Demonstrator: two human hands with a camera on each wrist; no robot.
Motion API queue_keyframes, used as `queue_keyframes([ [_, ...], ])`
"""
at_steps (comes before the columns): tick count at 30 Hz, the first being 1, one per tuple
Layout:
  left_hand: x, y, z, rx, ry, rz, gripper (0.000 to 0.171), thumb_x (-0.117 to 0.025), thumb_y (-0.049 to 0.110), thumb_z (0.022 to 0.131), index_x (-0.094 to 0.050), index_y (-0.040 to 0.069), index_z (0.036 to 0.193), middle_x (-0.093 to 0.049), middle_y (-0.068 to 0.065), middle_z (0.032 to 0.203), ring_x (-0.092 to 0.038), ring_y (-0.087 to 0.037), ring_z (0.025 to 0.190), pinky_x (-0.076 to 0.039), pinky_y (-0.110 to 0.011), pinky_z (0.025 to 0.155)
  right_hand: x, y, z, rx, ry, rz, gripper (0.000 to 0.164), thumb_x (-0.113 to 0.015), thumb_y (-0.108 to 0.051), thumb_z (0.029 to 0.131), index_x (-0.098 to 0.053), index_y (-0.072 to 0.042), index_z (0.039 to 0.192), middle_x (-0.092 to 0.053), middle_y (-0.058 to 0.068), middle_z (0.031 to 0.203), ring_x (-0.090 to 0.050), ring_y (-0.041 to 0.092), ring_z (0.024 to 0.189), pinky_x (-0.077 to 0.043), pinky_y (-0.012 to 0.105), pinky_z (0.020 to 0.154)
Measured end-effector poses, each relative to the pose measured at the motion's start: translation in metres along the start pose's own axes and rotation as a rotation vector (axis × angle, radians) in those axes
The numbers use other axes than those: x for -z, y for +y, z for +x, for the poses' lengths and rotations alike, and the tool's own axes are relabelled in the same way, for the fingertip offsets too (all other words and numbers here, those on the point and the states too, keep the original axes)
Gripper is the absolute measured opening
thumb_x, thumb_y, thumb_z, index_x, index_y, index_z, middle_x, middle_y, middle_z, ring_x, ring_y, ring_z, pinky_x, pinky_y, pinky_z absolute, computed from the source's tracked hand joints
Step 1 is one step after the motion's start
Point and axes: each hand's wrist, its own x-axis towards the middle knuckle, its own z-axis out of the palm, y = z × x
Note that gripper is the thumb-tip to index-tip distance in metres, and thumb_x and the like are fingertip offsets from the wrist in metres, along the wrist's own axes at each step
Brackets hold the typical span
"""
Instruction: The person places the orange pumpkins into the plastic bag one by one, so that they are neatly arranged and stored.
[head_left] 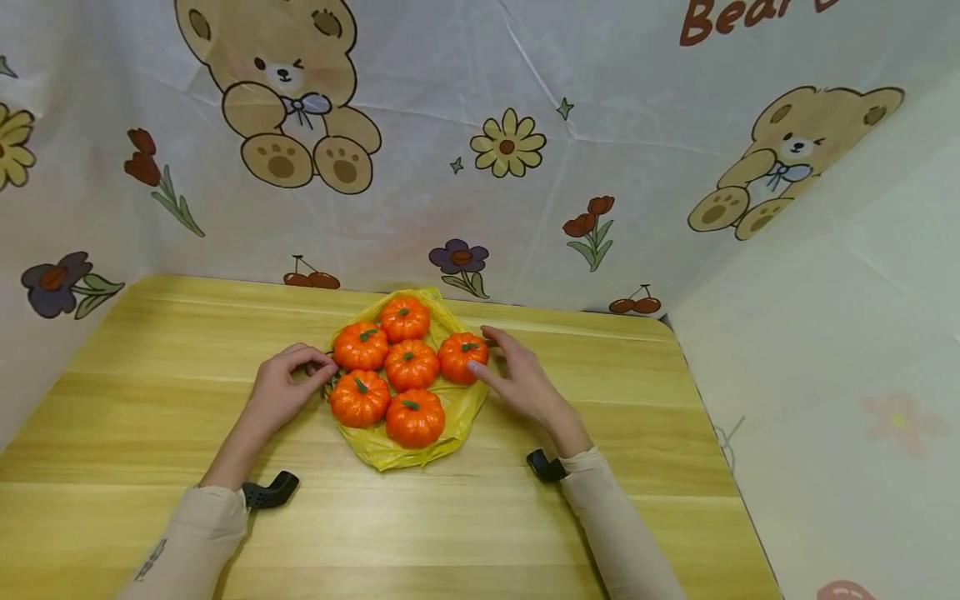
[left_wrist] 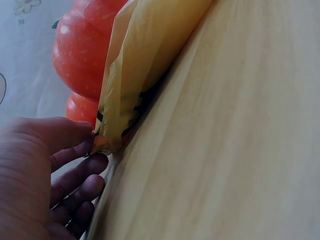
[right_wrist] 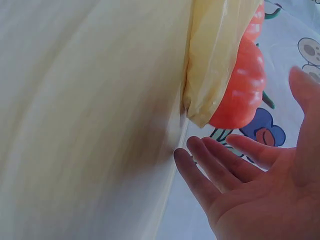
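Observation:
Several small orange pumpkins with green stems, among them a middle pumpkin, sit bunched on a yellow plastic bag on the table. At the bag's left side, my left hand pinches its edge between thumb and fingers; the left wrist view shows the gathered yellow film at the fingertips. My right hand is beside the rightmost pumpkin, fingers spread and relaxed. In the right wrist view its fingers are apart from the bag's corner and hold nothing.
The wooden table meets a cloth backdrop printed with bears and flowers behind the pumpkins. A pale wall stands along the right edge. Each wrist carries a black device, one by the left cuff.

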Motion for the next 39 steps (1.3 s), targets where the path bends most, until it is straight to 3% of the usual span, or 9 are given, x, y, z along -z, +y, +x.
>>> queue_keyframes([
  [7,0.004,0.002,-0.001,0.030,0.059,-0.084,0.004,-0.079,0.014,0.096,-0.081,0.011,0.099,-0.071,-0.006,0.100,-0.058,-0.006,0.084,-0.046,-0.014,0.074,0.009,0.016,-0.006,-0.036,0.028,0.013,0.070,-0.049,-0.058,0.108,-0.038,-0.015,0.162,-0.052,0.013,0.156,-0.054,0.033,0.141,-0.044,0.053,0.117],
  [12,0.006,0.001,-0.002,0.035,0.107,-0.101,0.005,-0.079,0.012,0.096,-0.079,0.009,0.100,-0.070,-0.007,0.100,-0.059,-0.006,0.084,-0.047,-0.012,0.075,0.022,0.031,-0.015,-0.066,0.071,-0.032,0.069,-0.046,-0.058,0.109,-0.036,-0.016,0.163,-0.051,0.017,0.156,-0.054,0.038,0.139,-0.042,0.059,0.115],
  [18,0.004,-0.002,0.000,0.047,0.126,-0.104,0.005,-0.079,0.013,0.096,-0.079,0.008,0.099,-0.070,-0.007,0.098,-0.059,-0.004,0.083,-0.046,-0.011,0.075,0.042,0.050,-0.027,-0.103,0.106,-0.094,0.073,-0.047,-0.059,0.108,-0.033,-0.014,0.164,-0.043,0.017,0.162,-0.041,0.040,0.150,-0.033,0.062,0.121],
  [22,0.002,-0.004,0.001,0.029,0.132,-0.110,0.006,-0.080,0.010,0.095,-0.079,0.006,0.099,-0.071,-0.009,0.097,-0.059,-0.005,0.083,-0.046,-0.011,0.075,0.054,0.063,-0.034,-0.107,0.170,-0.201,0.078,-0.053,-0.057,0.107,-0.033,-0.009,0.164,-0.035,0.020,0.167,-0.033,0.042,0.154,-0.030,0.063,0.122],
  [28,0.004,-0.009,0.000,0.032,0.146,-0.107,0.005,-0.078,0.009,0.096,-0.079,0.005,0.098,-0.070,-0.009,0.095,-0.058,-0.007,0.082,-0.046,-0.011,0.075,0.064,0.078,-0.040,-0.079,0.243,-0.365,0.082,-0.061,-0.053,0.104,-0.035,-0.002,0.162,-0.024,0.025,0.171,-0.017,0.047,0.160,-0.016,0.071,0.124],
  [34,0.005,-0.013,-0.011,0.050,0.125,-0.076,0.006,-0.078,0.013,0.097,-0.079,0.007,0.097,-0.071,-0.002,0.095,-0.060,-0.005,0.082,-0.048,-0.012,0.075,0.064,0.086,-0.057,-0.122,0.195,-0.379,0.082,-0.062,-0.051,0.104,-0.033,-0.003,0.163,-0.018,0.026,0.172,-0.011,0.048,0.160,-0.010,0.078,0.120],
  [39,0.003,-0.009,-0.019,0.043,0.142,-0.081,0.008,-0.078,0.011,0.096,-0.078,0.004,0.097,-0.072,-0.006,0.095,-0.061,-0.003,0.084,-0.047,-0.011,0.079,0.067,0.093,-0.070,-0.125,0.221,-0.370,0.081,-0.064,-0.049,0.103,-0.035,-0.003,0.163,-0.019,0.026,0.172,-0.012,0.047,0.161,-0.011,0.079,0.119],
])
